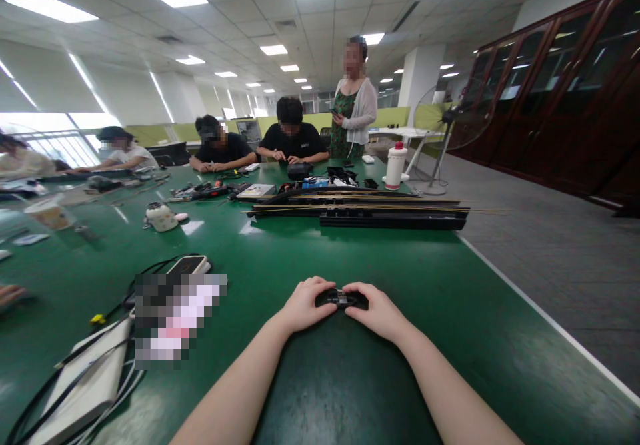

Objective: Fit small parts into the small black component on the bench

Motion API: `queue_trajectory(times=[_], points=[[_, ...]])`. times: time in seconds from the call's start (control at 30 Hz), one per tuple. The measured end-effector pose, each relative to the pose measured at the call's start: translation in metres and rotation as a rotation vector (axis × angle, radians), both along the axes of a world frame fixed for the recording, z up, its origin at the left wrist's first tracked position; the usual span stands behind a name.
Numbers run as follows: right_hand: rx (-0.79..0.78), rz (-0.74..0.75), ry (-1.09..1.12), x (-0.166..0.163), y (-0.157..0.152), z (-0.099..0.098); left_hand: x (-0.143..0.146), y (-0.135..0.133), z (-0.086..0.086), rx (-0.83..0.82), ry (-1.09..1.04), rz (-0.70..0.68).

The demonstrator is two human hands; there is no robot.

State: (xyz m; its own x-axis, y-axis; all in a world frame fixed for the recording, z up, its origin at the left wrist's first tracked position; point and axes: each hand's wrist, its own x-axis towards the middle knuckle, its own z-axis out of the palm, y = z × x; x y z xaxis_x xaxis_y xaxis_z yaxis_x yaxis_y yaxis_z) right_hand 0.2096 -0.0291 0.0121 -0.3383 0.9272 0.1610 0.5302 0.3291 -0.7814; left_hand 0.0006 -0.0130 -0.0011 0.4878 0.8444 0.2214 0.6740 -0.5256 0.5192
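Observation:
Both hands are closed on the two ends of one small black part (342,298) with a shiny, metal-looking middle, held at or just above the green table. My left hand (306,305) grips its left end between thumb and fingers. From the other side, my right hand (379,308) pinches the right end. Fingers cover much of the part, so its exact kind cannot be made out. Beyond the hands lies a bundle of long black strips (395,219) with thin gold-coloured rods (400,207) on top.
To the left are a white power bank-like device (203,265), cables and a white flat box (83,385). A small white pot (163,217), a white bottle (395,168) and tools (210,190) stand or lie farther off. Several people sit around the table (240,251); one person (355,105) stands.

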Motion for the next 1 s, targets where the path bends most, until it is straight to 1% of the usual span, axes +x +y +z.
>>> queue_trajectory(times=[0.17,0.43,1.0], points=[[0.026,-0.032,-0.019,0.0020,-0.0004,-0.0008,-0.0002,0.0010,-0.0021,0.005,-0.003,0.014],[0.003,-0.040,-0.014,0.0024,0.0001,-0.0012,-0.0009,0.0000,-0.0009,-0.012,-0.020,0.029],[0.020,-0.047,-0.011,0.0020,-0.0011,-0.0001,-0.0005,0.0007,-0.0018,0.004,-0.007,0.013]])
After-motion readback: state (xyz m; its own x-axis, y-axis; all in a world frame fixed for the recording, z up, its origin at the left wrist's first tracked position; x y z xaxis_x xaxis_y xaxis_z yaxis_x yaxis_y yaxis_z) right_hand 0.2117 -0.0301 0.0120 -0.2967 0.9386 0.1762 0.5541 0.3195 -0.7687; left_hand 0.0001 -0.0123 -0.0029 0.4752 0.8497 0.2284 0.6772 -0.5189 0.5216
